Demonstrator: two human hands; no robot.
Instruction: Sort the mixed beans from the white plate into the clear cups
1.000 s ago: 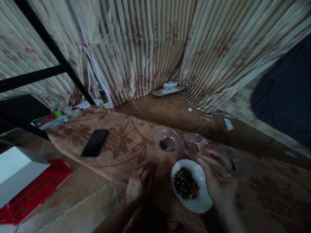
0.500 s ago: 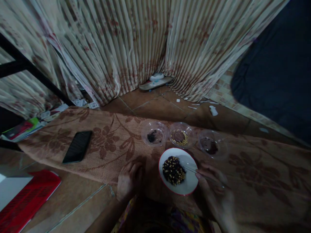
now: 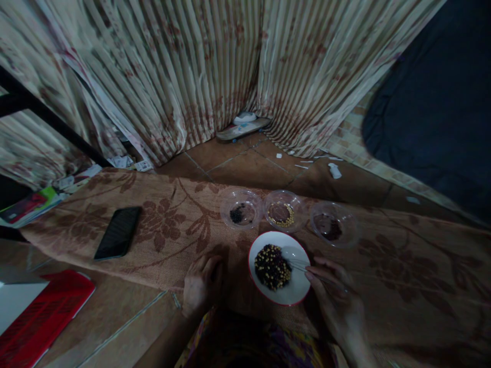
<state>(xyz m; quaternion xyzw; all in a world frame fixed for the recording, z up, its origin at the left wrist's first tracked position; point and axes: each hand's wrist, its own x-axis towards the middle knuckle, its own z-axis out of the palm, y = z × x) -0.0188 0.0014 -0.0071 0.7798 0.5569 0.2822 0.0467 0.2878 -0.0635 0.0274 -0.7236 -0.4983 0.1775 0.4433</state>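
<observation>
My right hand [image 3: 337,291] grips thin metal tweezers [image 3: 326,278], whose two prongs reach over the right side of a white bowl with a red rim [image 3: 299,291]. In that bowl lies a heap of mixed dark and yellow beans [image 3: 273,267]; the prong tips are near its right edge. My left hand [image 3: 201,281] rests on the cloth left of the bowl, fingers curled in, with nothing visible in them. Behind the bowl stand three clear plastic cups: the left cup [image 3: 255,202] holds black beans, the middle cup [image 3: 301,212] yellow ones, the right cup [image 3: 349,225] dark reddish ones.
A brown flower-patterned cloth [image 3: 161,255] covers the low table. On its left lies a black phone [image 3: 118,232]. Beyond the far edge are a skateboard [image 3: 243,130], paper scraps [image 3: 334,170] and striped curtains [image 3: 215,66]. A red box flap [image 3: 57,312] lies on the floor at left.
The view has shifted slightly. My right hand still has the tweezers at the bowl, with its blur lessened. My left hand stays put on the cloth.
</observation>
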